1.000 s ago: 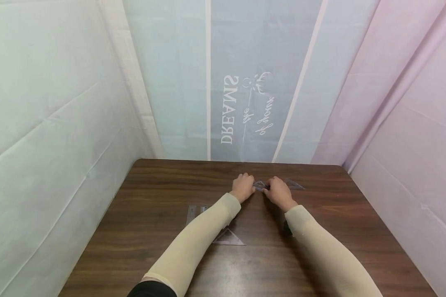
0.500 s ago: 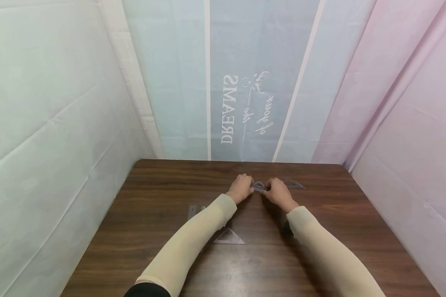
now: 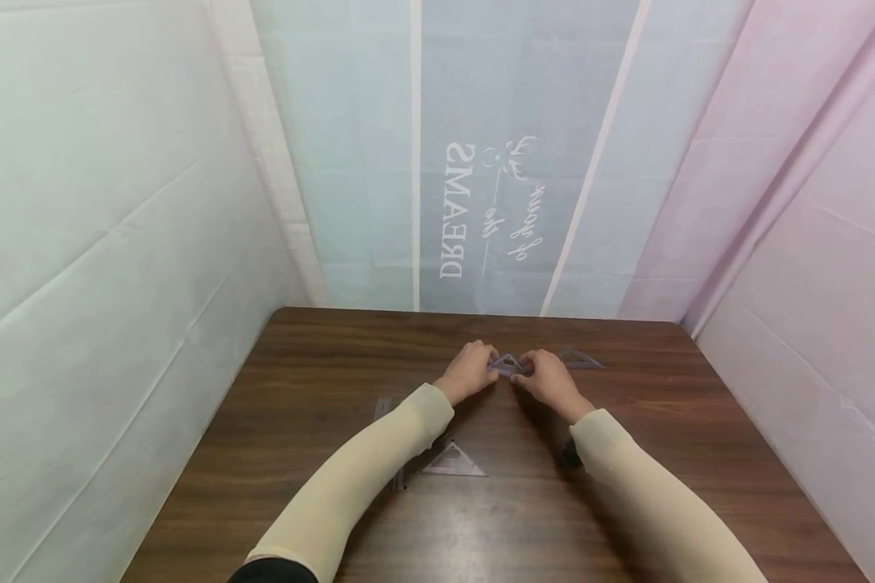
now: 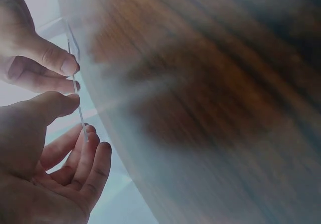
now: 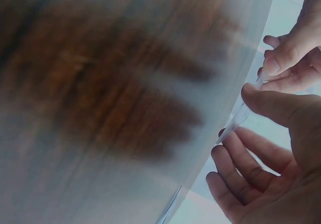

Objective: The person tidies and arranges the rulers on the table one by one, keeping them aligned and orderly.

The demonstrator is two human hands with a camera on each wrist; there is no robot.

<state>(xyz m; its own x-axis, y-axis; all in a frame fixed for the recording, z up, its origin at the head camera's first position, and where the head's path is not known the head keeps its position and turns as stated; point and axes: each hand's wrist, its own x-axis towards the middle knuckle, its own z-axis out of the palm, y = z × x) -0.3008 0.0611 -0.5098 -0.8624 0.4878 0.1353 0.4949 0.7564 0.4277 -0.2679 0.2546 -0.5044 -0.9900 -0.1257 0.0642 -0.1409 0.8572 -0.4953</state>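
A small clear set square is held between both hands near the far side of the table. My left hand pinches its left end, thumb on the near face and fingers behind. From the other side my right hand pinches the right end in the same way. Seen edge-on in the left wrist view, the set square is a thin strip between thumbs and fingers. Fingertips cover its ends. In the right wrist view, the set square slants between the two hands.
Another clear set square lies just right of the right hand. A larger one lies nearer, right of the left sleeve. A clear ruler is partly hidden under that sleeve. The brown wooden table ends at a hanging cloth.
My left hand and forearm have shifted slightly left, uncovering more of the near set square and the ruler's near end. Both hands keep hold of the small set square.
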